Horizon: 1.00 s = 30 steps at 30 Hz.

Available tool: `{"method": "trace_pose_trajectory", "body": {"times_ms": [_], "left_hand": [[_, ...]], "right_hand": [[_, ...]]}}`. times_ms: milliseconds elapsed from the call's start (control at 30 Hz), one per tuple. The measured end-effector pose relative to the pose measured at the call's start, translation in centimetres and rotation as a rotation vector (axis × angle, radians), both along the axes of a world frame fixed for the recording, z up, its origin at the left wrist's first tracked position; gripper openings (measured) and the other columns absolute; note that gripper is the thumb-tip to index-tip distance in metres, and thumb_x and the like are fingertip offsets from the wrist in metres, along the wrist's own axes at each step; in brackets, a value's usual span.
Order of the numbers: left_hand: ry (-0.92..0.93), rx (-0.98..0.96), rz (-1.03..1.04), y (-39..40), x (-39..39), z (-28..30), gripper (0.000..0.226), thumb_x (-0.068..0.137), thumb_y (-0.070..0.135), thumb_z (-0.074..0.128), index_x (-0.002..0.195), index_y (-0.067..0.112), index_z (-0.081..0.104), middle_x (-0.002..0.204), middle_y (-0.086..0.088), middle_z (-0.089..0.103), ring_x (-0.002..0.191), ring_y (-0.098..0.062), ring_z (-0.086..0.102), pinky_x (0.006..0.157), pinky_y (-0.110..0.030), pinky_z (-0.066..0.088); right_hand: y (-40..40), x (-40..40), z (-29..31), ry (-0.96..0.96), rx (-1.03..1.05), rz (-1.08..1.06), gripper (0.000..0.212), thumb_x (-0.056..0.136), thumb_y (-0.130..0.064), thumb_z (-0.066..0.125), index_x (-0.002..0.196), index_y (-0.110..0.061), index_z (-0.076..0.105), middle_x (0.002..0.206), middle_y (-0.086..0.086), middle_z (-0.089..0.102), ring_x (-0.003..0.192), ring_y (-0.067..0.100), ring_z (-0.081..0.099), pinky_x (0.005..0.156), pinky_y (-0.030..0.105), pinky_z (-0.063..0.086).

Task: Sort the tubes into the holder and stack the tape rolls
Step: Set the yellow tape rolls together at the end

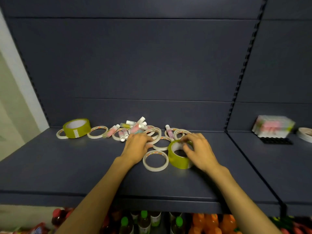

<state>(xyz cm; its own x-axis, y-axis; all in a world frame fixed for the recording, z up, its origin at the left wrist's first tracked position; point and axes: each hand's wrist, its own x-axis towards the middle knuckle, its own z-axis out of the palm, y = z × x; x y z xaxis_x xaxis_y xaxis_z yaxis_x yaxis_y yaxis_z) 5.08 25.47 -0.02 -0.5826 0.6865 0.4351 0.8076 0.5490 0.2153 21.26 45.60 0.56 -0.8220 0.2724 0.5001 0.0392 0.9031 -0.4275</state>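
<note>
- Our right hand (200,152) curls over the rim of a green roll (179,155), fingers on its upper edge; the roll is tilted, its hole facing up and toward us.
- Our left hand (137,146) rests fingers-curled on a thin white roll (154,140); a real pinch we cannot tell.
- Another white roll (155,160) lies flat between our wrists.
- Behind, the tubes (133,128) lie jumbled, pointing various ways, among more white rolls.
- A second green roll (76,127) sits far left on the shelf (67,166).
</note>
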Motion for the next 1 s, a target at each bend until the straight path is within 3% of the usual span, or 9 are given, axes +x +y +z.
{"method": "trace_pose_trajectory", "body": {"times_ms": [167,300,467,567,700,900,1000], "left_hand": [[-0.126,0.197,-0.123,-0.6,0.2,0.9,0.017,0.090,0.026,0.070,0.103,0.017,0.077,0.119,0.000,0.070,0.111,-0.018,0.061,0.093,-0.039,0.047],[-0.071,0.230,-0.176,-0.3,0.9,1.6,0.015,0.095,0.027,0.064,0.098,0.018,0.076,0.091,0.004,0.063,0.095,-0.018,0.055,0.084,-0.038,0.044],[-0.117,0.314,-0.235,0.8,1.7,0.8,0.018,0.095,0.021,0.063,0.108,0.020,0.075,0.098,0.006,0.060,0.099,-0.017,0.052,0.086,-0.039,0.045],[-0.132,0.328,-0.270,1.8,2.6,0.5,0.020,0.095,0.019,0.063,0.111,0.022,0.075,0.096,0.008,0.056,0.097,-0.015,0.047,0.084,-0.035,0.043],[-0.132,0.343,-0.320,3.4,4.2,0.7,0.022,0.096,0.020,0.063,0.114,0.023,0.074,0.104,0.007,0.061,0.096,-0.010,0.043,0.084,-0.030,0.039],[-0.114,0.344,-0.401,7.2,6.9,1.9,0.021,0.095,0.027,0.063,0.113,0.032,0.074,0.101,0.014,0.063,0.095,-0.012,0.048,0.088,-0.037,0.043],[-0.079,0.335,-0.381,9.6,9.5,2.3,0.018,0.096,0.029,0.063,0.110,0.031,0.075,0.099,0.013,0.063,0.096,-0.013,0.049,0.087,-0.029,0.032]], "right_hand": [[-1.5,1.1,0.5,-0.051,0.059,-0.033,0.011,0.092,-0.029,0.061,0.091,-0.026,0.071,0.090,-0.012,0.066,0.093,0.009,0.048,0.082,0.030,0.041],[-2.6,2.0,0.1,-0.140,0.108,-0.066,0.017,0.087,-0.041,0.062,0.089,-0.027,0.073,0.090,-0.011,0.070,0.095,0.010,0.050,0.085,0.033,0.045],[-3.5,3.5,0.1,-0.253,0.196,-0.104,0.029,0.084,-0.039,0.063,0.110,-0.031,0.068,0.109,-0.011,0.067,0.107,0.012,0.046,0.095,0.032,0.038],[-3.5,4.2,0.1,-0.299,0.212,-0.111,0.039,0.081,-0.023,0.064,0.120,-0.025,0.064,0.118,-0.005,0.064,0.116,0.017,0.047,0.096,0.036,0.043],[-2.8,4.9,-0.1,-0.298,0.261,-0.091,0.045,0.075,-0.002,0.060,0.117,-0.019,0.064,0.114,0.001,0.064,0.113,0.020,0.047,0.089,0.038,0.049],[0.0,8.7,0.4,-0.220,0.323,-0.228,0.029,0.085,-0.015,0.069,0.114,-0.017,0.066,0.106,0.000,0.066,0.102,0.025,0.047,0.074,0.043,0.047],[2.6,11.9,0.8,-0.246,0.308,-0.297,0.030,0.091,-0.021,0.065,0.121,-0.019,0.062,0.115,-0.002,0.063,0.107,0.024,0.047,0.074,0.041,0.047]]}}
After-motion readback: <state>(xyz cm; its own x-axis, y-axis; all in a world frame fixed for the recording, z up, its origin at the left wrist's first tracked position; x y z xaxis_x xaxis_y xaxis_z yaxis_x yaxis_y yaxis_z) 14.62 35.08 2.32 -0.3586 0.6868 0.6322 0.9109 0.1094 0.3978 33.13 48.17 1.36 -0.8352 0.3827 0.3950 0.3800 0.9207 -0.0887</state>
